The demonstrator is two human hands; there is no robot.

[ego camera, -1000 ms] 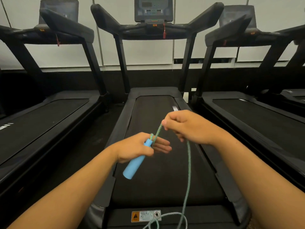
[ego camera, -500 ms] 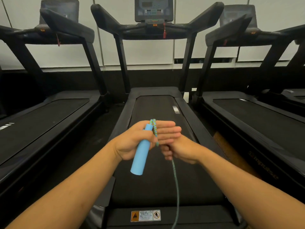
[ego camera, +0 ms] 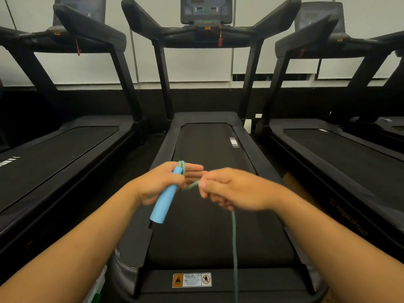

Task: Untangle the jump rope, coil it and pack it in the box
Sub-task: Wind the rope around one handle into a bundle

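1. I see the jump rope's blue handle (ego camera: 165, 203) held over the middle treadmill's belt (ego camera: 209, 237), its long axis tilted: the rope end points up and away from me, the blunt free end down and towards my left
2. My left hand (ego camera: 162, 183) grasps the handle's upper part, thumb over it, fingers stretched behind; a short loop of the green rope (ego camera: 234, 248) sticks up above the top of the handle
3. My right hand (ego camera: 227, 189), just beside the left, is clenched on the rope; a blurred stretch runs from the handle side to its fingertips, and below the fist the rope hangs nearly straight down, out of the bottom edge of view
4. Open belt lies ahead of and beneath both hands; raised side rails bound it left and right, with dark floor gaps between it and the neighbouring treadmills
5. A warning sticker (ego camera: 192, 279) with an orange triangle sits at the near end of the deck; its text is too small to read. Faint lettering on the right treadmill's rail (ego camera: 349, 217) seems to read "impulse"
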